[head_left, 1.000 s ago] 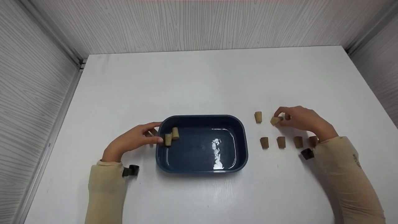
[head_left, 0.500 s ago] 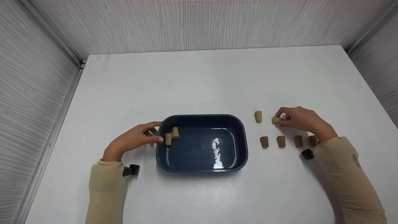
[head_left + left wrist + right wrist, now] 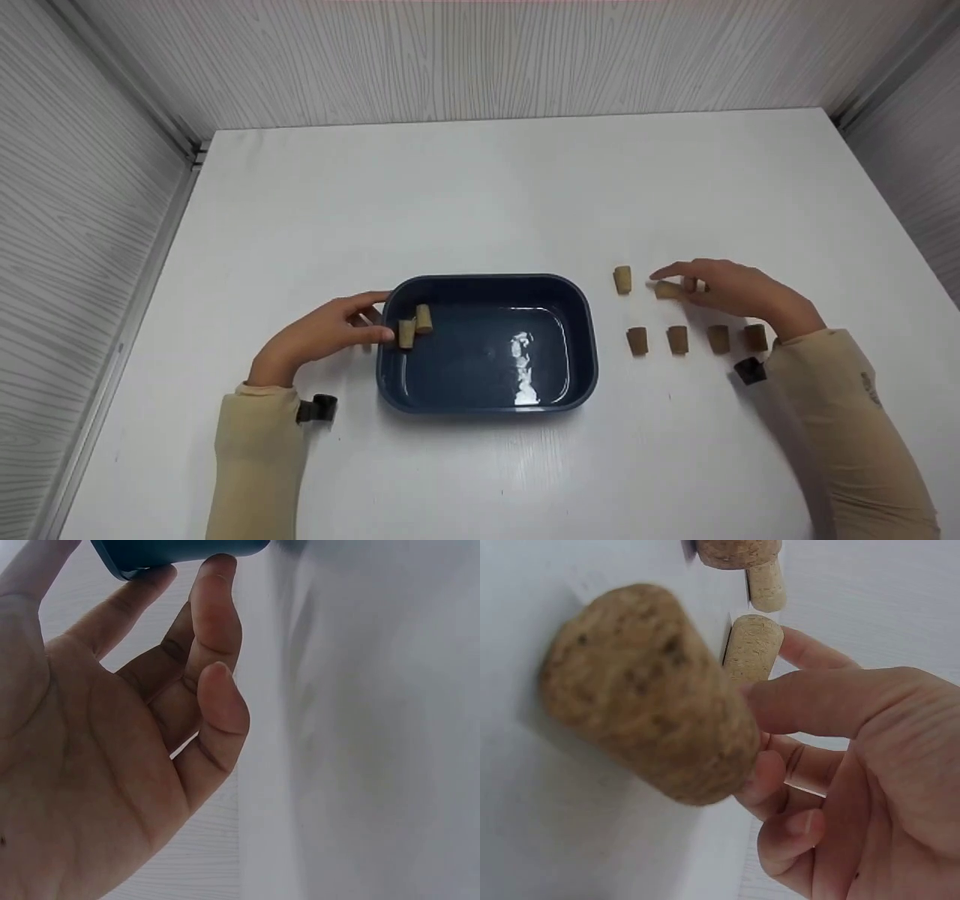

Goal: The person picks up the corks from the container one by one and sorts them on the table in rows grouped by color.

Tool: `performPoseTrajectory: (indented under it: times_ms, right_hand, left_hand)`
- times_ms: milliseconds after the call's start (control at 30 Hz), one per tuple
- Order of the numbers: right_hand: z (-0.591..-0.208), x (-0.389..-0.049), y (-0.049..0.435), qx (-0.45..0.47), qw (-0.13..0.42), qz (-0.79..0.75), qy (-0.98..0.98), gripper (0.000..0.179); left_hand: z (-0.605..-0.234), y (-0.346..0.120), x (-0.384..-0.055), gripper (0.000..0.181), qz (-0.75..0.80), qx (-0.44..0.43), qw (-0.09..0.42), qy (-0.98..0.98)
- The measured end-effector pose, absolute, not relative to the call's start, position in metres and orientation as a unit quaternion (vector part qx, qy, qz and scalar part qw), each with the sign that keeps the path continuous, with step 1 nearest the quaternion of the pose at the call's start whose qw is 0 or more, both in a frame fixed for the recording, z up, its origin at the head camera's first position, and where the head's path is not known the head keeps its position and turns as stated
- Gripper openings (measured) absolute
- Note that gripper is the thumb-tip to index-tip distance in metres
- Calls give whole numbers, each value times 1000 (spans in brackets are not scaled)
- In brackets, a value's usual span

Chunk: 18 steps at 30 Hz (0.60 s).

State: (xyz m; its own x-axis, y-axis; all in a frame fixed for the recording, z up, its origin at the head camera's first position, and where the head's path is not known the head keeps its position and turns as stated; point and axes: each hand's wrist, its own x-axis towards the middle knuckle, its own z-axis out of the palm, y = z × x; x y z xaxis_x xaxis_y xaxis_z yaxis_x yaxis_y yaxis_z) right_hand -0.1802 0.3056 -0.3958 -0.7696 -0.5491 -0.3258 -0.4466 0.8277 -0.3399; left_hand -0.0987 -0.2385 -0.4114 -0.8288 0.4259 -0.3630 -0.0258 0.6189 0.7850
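My left hand (image 3: 322, 334) holds the left end of a dark blue plastic tub (image 3: 487, 281), its thumb over the rim and its fingers against the outside. In the left wrist view, fingertips meet the wall of the tub (image 3: 180, 549). Two pale corks (image 3: 424, 319) lie inside, near that end. At the right, my right hand (image 3: 731, 286) is low over the table around a pale cork (image 3: 667, 290) lying on its side. The index finger stretches past this cork (image 3: 754, 645), and the thumb touches its near end.
Another pale cork (image 3: 622, 280) sits between the tub and my right hand. Nearer me, a row of several browner corks, among them one at the row's left end, a brown cork (image 3: 637, 341), lies on the white table (image 3: 480, 202). Panels wall the back and sides.
The right fingers have turned the pale cork onto its side, and the index finger has straightened away from it. The left hand and tub have kept their place.
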Motion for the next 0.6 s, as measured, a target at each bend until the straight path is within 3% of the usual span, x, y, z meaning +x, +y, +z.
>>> performPoseTrajectory:
  times_ms: [233, 600]
  right_hand:
    - [-398, -182, 306, -253, 213, -128, 935, 39]
    - [-391, -181, 306, -220, 208, -136, 944, 42]
  left_hand:
    - [-410, -238, -100, 69, 426, 118, 272, 855]
    - [-410, -238, -99, 70, 418, 112, 271, 860]
